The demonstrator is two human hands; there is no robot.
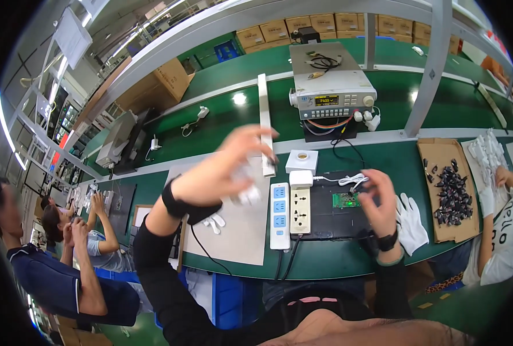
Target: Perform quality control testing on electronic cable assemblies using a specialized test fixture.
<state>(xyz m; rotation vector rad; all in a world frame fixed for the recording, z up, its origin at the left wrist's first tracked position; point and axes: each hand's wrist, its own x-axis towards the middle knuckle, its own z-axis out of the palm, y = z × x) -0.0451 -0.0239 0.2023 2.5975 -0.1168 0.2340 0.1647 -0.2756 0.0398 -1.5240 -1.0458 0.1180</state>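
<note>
— Centre of frame? Two power strips side by side, circuit board just right of them on a mat.

— Upper centre? Test instrument, behind the strips.

— Right side? Gloves beside the mat, then a cardboard tray holding small parts.

— Left of the strips? Paper sheet.

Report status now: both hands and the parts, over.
Left hand raised, holding small white part, blurred. Right hand on green circuit board. White cable beside board.

Long black sleeves on both forearms, black strap with trailing cord at left wrist, black watch on right wrist, bare hands.
</note>
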